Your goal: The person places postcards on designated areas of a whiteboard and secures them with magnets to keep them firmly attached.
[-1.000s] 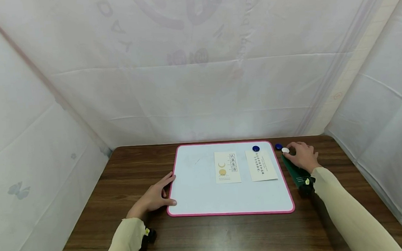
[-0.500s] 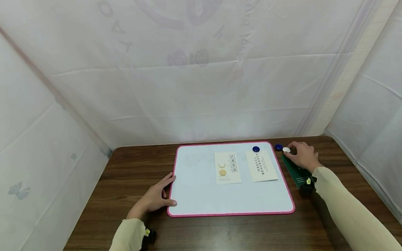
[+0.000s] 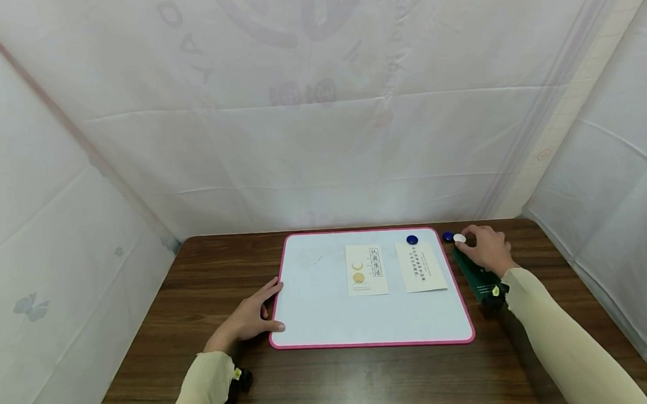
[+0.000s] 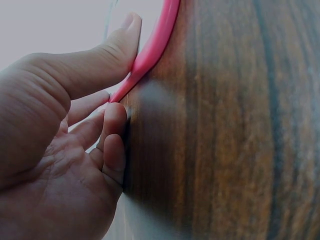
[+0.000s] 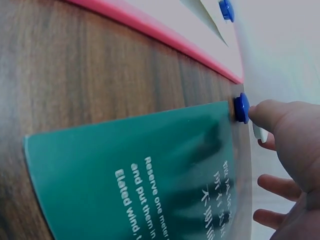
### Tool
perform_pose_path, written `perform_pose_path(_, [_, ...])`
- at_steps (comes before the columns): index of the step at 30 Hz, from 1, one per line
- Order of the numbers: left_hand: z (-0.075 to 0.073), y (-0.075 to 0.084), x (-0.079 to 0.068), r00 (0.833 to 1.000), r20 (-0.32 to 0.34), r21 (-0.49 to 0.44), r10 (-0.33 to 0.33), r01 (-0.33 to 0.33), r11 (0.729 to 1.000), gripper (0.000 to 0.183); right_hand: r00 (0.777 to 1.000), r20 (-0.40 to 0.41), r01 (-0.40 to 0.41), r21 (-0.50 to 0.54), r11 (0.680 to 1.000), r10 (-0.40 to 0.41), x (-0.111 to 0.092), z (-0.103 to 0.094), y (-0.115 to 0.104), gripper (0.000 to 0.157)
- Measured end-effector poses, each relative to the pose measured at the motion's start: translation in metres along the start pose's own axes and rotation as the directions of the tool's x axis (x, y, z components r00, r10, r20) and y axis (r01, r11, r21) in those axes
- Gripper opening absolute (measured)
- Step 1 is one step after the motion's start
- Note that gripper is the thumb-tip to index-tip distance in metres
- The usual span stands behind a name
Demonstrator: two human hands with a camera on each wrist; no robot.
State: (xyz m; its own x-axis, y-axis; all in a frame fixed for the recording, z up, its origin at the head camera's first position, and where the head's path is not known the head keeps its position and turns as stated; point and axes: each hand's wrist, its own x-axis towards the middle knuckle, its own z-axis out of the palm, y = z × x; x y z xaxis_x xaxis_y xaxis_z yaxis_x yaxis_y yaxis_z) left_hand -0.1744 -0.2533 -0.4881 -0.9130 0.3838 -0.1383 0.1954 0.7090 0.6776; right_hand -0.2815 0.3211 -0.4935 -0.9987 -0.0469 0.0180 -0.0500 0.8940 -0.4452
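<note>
A whiteboard with a pink rim lies flat on the table. My left hand rests at its left edge, thumb and index finger spread on the board; in the left wrist view the thumb lies over the pink rim. My right hand pinches a white round magnet between thumb and index finger, above the far end of a green card. A blue magnet stands just left of the white one. In the right wrist view the thumb partly hides the white magnet.
On the board lie a moon-printed card and a text card; another blue magnet sits at the text card's top edge. Brown wooden table surrounds the board. White cloth hangs behind and at both sides.
My right hand and the white magnet have shifted very slightly away from me and to the left. The left hand, board and cards stay where they were.
</note>
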Motion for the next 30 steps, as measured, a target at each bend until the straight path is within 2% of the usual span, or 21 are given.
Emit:
perform_pose_path(15, [-0.001, 0.001, -0.001, 1.000, -0.002, 0.003, 0.002, -0.002, 1.000, 0.092, 1.000, -0.026, 0.002, 0.000, 1.000, -0.002, 0.000, 0.004, -0.004, 0.049])
perform_pose_path(30, [-0.001, 0.003, -0.001, 1.000, -0.003, 0.009, -0.006, 0.006, 1.000, 0.092, 0.996, -0.076, 0.051, 0.009, 0.999, -0.050, 0.003, 0.007, -0.033, 0.045])
